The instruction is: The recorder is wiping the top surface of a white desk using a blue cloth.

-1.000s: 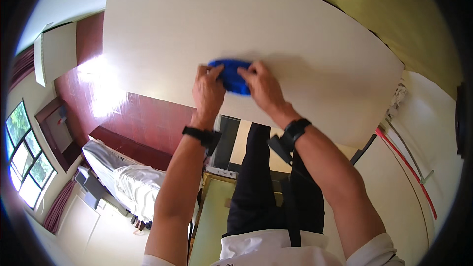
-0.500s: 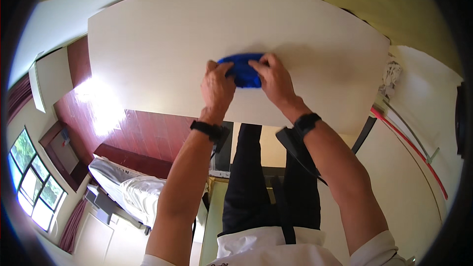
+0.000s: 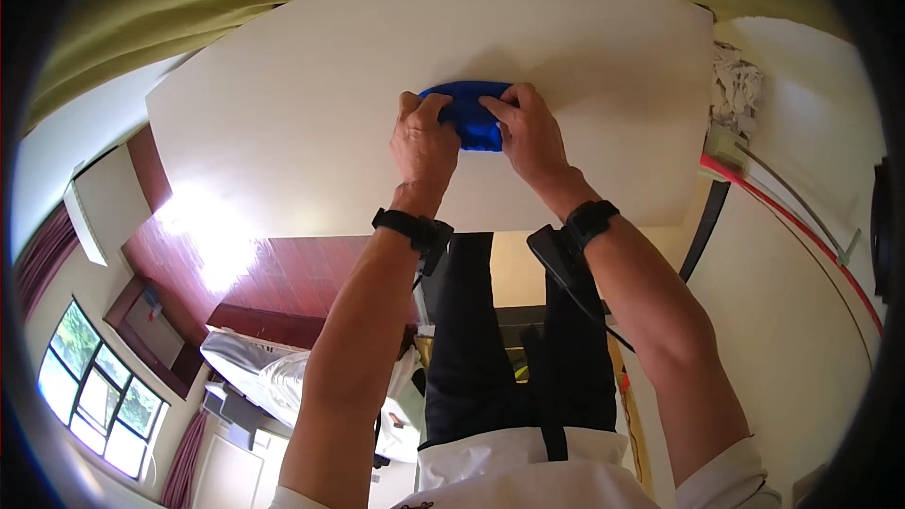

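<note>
A piece of blue cloth (image 3: 476, 118), bunched or folded, is between my two hands over the pale table. Its curved top edge faces away from me, and its exact kind does not show. My left hand (image 3: 424, 143) pinches the cloth's left side, thumb and fingers closed on it. On the right side, my right hand (image 3: 531, 132) grips it the same way, thumb lying over the front. Parts of both ends are hidden behind my fingers. Each wrist wears a black strap with a small dark device.
The pale tabletop (image 3: 311, 123) reaches out around my hands. Olive curtain fabric (image 3: 236, 0) hangs along its far edge. Crumpled whitish material (image 3: 735, 90) and a red tube (image 3: 792, 193) are at the right. Left stands a white-covered bed or seat (image 3: 273, 368).
The head view has turned slightly, shifting the table and room. Both hands still hold the blue cloth, which now looks a little taller and more spread between them.
</note>
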Available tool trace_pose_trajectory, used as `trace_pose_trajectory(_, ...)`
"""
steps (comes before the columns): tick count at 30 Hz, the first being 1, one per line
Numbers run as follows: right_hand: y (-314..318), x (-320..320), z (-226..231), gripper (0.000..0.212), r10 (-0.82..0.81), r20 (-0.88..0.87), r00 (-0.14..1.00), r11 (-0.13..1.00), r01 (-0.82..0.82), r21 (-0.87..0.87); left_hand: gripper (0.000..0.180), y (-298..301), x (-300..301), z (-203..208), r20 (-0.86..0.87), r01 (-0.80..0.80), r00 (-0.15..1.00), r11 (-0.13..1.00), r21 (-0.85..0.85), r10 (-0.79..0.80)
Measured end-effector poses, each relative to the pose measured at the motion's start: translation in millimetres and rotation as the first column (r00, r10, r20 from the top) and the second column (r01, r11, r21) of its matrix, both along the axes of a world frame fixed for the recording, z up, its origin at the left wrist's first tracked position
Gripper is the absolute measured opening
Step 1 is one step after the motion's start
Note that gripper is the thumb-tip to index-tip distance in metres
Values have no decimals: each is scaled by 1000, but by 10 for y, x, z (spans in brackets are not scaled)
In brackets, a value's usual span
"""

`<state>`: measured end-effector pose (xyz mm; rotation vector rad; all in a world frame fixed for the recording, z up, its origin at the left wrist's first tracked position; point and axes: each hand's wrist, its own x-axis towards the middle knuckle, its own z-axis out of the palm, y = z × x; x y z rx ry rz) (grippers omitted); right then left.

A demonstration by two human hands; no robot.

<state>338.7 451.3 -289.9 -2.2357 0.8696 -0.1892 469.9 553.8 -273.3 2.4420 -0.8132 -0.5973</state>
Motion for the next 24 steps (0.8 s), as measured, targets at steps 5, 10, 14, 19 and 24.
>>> trace_pose_trajectory(5,399,-799,27,27,13,-111,994,995,-2,95,36,407,-669,-87,-54,93,994,994,53,-90)
trace_pose_trajectory(10,104,-911,115,25,168,-261,951,954,-90,286,33,144,-725,-82,-89,193,979,974,114,-184)
trace_pose_trajectory(14,-344,-671,39,34,-138,-153,979,985,152,83,34,-349,-655,-87,28,143,989,990,-1,-142)
trace_pose_trajectory(19,73,-1234,-3,43,-26,-144,989,999,31,34,37,57,-1146,-69,-78,146,987,986,78,-140)
trace_pose_trajectory(24,-305,-1368,-100,34,-153,-269,951,955,212,205,34,-339,-1173,-44,-102,214,973,974,80,-205)
